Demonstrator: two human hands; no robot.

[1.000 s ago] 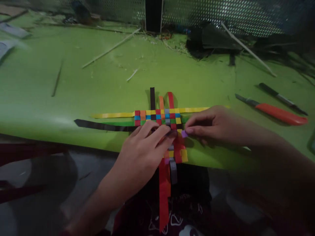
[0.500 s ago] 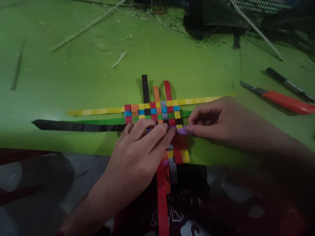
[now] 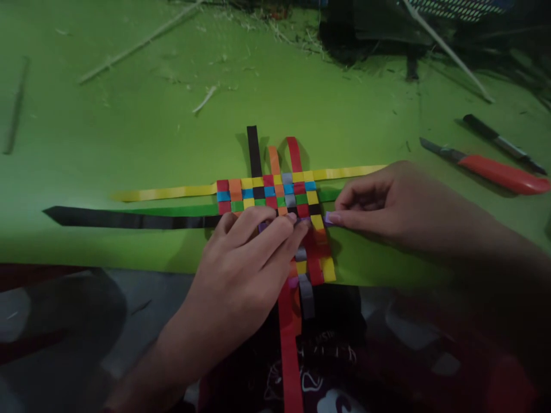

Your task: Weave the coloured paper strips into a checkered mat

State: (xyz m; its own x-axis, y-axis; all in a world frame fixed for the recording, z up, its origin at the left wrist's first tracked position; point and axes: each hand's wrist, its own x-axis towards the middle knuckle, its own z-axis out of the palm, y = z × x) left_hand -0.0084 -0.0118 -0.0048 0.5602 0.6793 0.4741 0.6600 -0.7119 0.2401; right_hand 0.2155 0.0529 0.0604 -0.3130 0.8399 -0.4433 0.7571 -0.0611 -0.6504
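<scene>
Pinching purple strip (image 3: 328,217) | right hand (image 3: 387,203) | left hand (image 3: 241,264) hides, seemingly presses, weave (image 3: 271,195)

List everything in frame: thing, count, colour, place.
woven strip mat: 1, multicolour, centre of the green sheet
green sheet: 1, lime, covers the work surface
purple strip: 1, purple, at the mat's right edge, pinched
black strip: 1, black, runs left from the mat
yellow strip: 1, yellow, runs left and right of the mat
utility knife: 1, orange, right
pen: 1, dark, behind the knife
left hand: presses on the mat
right hand: pinches the purple strip
</scene>
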